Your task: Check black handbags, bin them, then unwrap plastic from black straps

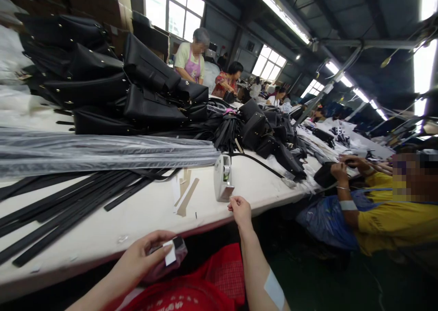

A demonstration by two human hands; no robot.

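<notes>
My left hand (145,255) is closed on a small bagged item (173,254), a dark piece in clear plastic with a white label, held low in front of the white table's (143,210) near edge. My right hand (240,209) reaches out to a white tape dispenser (223,178) standing on the table. Its fingers are pinched together at the dispenser's front end, where the tape comes off; the tape itself is too thin to make out. A white patch sits on my right forearm.
Black straps (58,206) fan across the table's left, beside folded clear plastic sheets (102,151). Black handbags (137,87) are stacked behind, more lie further along. Tan card strips (186,194) lie near the dispenser. A person in yellow (386,210) works at right; others stand far back.
</notes>
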